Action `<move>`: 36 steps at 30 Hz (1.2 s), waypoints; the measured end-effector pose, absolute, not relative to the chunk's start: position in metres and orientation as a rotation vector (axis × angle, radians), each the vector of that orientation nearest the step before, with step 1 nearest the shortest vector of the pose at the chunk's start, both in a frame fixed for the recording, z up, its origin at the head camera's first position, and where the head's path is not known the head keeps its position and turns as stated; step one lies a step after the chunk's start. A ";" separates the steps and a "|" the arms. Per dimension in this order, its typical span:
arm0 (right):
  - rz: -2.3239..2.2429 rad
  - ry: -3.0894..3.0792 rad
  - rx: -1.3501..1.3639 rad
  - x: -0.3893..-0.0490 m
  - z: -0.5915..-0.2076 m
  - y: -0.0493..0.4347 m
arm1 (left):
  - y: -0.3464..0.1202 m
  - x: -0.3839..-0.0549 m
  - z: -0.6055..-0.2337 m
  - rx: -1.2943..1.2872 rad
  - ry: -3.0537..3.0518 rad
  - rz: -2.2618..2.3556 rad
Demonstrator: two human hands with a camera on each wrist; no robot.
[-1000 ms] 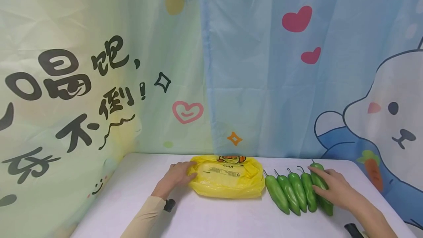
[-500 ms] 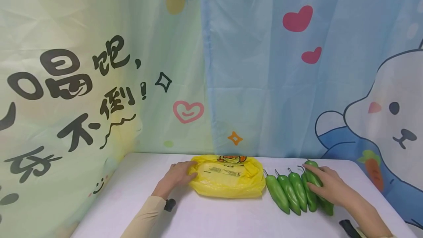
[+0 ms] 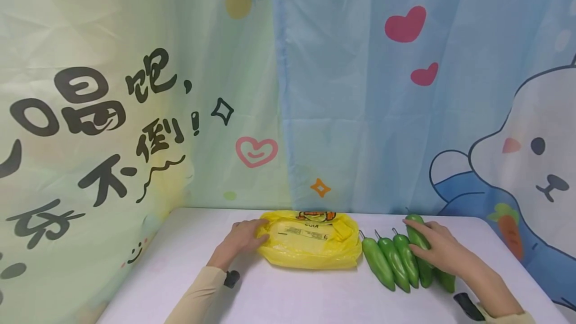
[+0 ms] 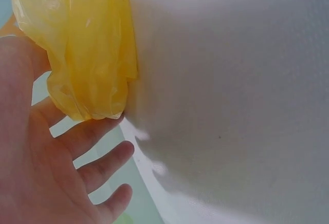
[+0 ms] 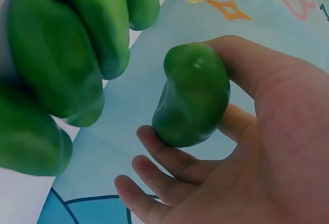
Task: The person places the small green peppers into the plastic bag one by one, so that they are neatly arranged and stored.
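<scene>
My right hand (image 3: 443,251) grips a green chili pepper (image 5: 193,95) between thumb and fingers, its blunt end facing the right wrist camera. That pepper hangs above the right end of a row of several green peppers (image 3: 377,264) lying side by side. Parts of the rightmost ones are hidden behind the held pepper and my hand. At the left end of a yellow plastic bag (image 3: 310,259) rests my left hand (image 3: 243,236), thumb and fingertips touching it. In the left wrist view the bag (image 4: 95,54) covers part of the thumb, and the other fingers (image 4: 105,167) are spread and loosely straight.
The white table (image 3: 315,296) carries the bag and peppers near its back edge. A printed curtain (image 3: 324,89) hangs just behind that edge. Another curtain (image 3: 90,164) with dark lettering stands on the left. A dark strap device (image 3: 468,306) sits at the right wrist.
The right hand, with the pepper in its grip, has lifted and moved left over the row, uncovering the lower end of another pepper beneath. The left hand and bag have stayed put.
</scene>
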State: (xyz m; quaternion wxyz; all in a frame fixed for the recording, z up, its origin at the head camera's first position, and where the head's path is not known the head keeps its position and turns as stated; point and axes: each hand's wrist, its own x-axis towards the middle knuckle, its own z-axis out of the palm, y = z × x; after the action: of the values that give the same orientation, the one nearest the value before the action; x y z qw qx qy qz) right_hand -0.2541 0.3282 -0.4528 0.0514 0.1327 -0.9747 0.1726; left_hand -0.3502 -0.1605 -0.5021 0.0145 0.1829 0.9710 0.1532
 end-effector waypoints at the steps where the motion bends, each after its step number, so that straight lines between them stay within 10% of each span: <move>1: 0.530 -2.968 0.408 -0.254 -0.452 0.327 | -0.160 -0.350 -0.502 0.571 3.023 0.475; 36: 0.508 -3.065 0.400 -0.269 -0.452 0.283 | -0.160 -0.349 -0.504 0.603 3.050 0.473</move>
State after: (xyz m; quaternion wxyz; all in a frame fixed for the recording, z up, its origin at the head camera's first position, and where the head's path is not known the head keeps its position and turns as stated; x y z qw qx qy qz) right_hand -0.2690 0.2833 -0.4520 0.0044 0.1277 -0.9784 0.1623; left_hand -0.3489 -0.1602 -0.5037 -0.0017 0.1916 0.9699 0.1505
